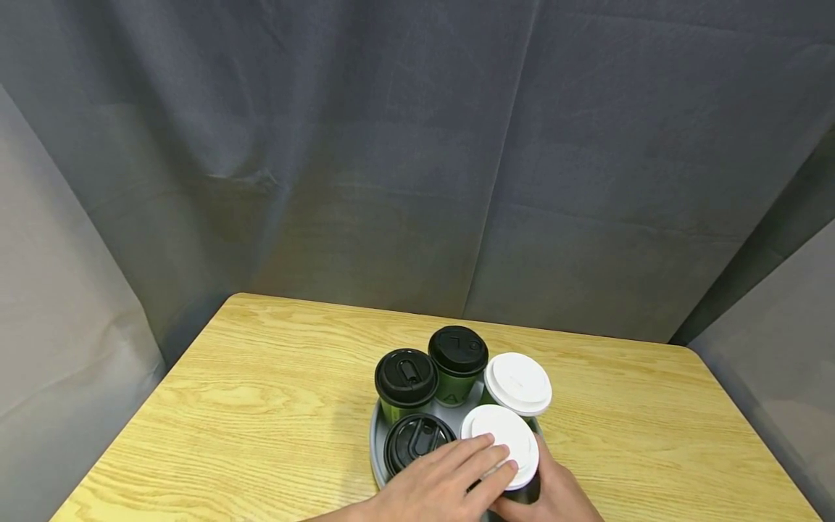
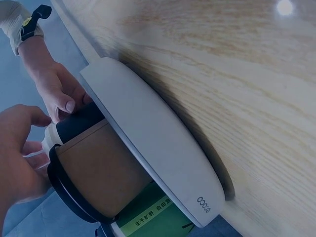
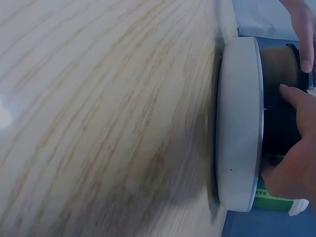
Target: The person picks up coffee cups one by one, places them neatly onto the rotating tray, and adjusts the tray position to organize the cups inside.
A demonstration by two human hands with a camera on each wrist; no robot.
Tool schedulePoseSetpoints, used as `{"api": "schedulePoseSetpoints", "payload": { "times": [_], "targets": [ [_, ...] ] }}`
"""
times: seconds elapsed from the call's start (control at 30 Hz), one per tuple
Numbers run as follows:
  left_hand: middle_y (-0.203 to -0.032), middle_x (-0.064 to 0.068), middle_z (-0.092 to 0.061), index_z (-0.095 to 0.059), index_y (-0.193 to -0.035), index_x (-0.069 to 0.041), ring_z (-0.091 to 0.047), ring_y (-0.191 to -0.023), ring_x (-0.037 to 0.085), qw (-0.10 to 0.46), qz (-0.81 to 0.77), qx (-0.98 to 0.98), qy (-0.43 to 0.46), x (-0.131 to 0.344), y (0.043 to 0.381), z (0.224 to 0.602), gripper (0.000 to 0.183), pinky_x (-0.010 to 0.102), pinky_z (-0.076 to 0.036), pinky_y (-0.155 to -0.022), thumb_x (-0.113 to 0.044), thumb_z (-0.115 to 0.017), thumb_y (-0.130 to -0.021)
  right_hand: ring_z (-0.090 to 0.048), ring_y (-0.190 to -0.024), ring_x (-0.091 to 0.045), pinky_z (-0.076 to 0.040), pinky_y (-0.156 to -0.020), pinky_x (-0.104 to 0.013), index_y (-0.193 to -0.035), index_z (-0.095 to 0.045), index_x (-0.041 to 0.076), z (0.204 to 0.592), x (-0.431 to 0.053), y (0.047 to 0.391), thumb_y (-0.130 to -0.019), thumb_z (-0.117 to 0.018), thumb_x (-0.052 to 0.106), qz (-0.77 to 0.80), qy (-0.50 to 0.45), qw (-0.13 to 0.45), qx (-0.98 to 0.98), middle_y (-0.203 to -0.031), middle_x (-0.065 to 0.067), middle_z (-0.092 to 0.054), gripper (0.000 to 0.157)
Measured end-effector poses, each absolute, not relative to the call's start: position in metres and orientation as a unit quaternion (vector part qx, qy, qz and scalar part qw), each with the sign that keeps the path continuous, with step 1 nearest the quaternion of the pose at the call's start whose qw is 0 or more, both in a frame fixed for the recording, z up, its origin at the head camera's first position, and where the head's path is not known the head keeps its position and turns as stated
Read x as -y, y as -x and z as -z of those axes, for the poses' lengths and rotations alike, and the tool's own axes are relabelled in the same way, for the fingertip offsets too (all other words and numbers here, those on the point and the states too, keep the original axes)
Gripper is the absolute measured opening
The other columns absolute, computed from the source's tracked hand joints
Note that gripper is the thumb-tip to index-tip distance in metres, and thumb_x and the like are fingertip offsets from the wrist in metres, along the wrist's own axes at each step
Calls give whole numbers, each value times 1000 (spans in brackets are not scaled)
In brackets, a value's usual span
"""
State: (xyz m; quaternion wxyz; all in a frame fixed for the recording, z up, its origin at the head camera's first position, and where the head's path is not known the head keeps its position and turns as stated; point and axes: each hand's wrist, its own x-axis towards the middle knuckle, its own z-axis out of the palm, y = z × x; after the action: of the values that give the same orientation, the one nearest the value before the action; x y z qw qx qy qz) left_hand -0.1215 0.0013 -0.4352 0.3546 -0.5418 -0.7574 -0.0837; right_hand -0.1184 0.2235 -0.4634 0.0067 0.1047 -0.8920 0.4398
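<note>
A black cup [image 3: 279, 118] with a white lid [image 1: 501, 444] stands at the near right of a round grey tray [image 1: 376, 438]. My right hand [image 1: 553, 489] grips this cup around its side, thumb and fingers on opposite sides in the right wrist view. Across the top of the white lid lie the extended fingers of my left hand [image 1: 450, 478]. Beside it on the tray stands a brown cup [image 2: 101, 168] with a black lid [image 1: 417, 441], partly hidden by my left hand in the head view.
Two more black-lidded cups, one farther back [image 1: 459, 359] and one at left [image 1: 406, 380], share the tray with another white-lidded cup [image 1: 518, 384]. The tray sits on a wood-grain table [image 1: 274, 391]. Grey curtains [image 1: 391, 145] hang behind and at both sides.
</note>
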Motion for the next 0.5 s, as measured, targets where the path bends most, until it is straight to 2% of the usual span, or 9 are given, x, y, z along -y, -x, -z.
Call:
{"api": "schedulePoseSetpoints", "payload": {
  "times": [0.33, 0.4, 0.5],
  "targets": [
    [-128, 8, -59, -58, -132, -2, -53, -125, 20, 377, 93, 745, 542, -1, 123, 432, 45, 28, -29, -114, -33, -59, -99, -61, -106, -18, -53, -87, -34, -139, -42, 1, 460, -229, 115, -69, -93, 34, -426, -133, 9, 895, -126, -12, -61, 93],
    [-128, 9, -59, -57, -133, -1, -54, -124, 20, 383, 90, 741, 544, 0, 124, 432, 45, 28, -31, -113, -31, -59, -100, -61, -106, -18, -53, -87, -34, -139, -41, 1, 460, -229, 115, -69, -92, 36, -422, -127, 5, 898, -126, -11, -61, 93],
    [-130, 10, -58, -54, -136, 1, -53, -125, 21, 378, 92, 743, 545, 3, 124, 431, 43, 29, -30, -114, -26, -50, -103, -60, -107, -18, -52, -89, -35, -139, -42, 3, 457, -230, 114, -68, -92, 39, -419, -112, 6, 901, -125, -9, -61, 94]
  ]
}}
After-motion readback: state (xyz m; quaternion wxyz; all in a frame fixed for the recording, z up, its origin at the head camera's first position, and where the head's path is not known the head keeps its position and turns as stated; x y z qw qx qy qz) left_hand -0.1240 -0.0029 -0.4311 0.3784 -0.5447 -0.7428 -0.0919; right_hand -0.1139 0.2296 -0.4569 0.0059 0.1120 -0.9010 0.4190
